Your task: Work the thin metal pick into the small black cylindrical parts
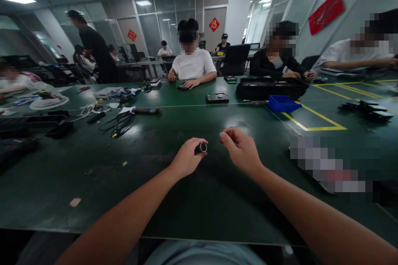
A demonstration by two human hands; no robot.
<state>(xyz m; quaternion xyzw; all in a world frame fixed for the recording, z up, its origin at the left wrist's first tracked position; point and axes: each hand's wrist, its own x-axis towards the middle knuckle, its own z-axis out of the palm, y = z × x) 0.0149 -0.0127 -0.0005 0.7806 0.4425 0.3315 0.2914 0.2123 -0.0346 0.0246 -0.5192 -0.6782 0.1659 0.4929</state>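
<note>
Over a green table (174, 215), the left hand (185, 159) pinches a small black cylinder (201, 148) between thumb and fingers, its pale open end turned toward the right hand (241, 149). That hand's thumb and forefinger press together on a thin tool with a reddish grip (224, 140), tip aimed at the cylinder's mouth. Both are held just above the tabletop. Should the tip miss or the light pinch slacken, the cylinder would likely drop and roll. Co-workers (192, 64) sit opposite, beside a blue tray (283, 103) and cables (120, 124).
</note>
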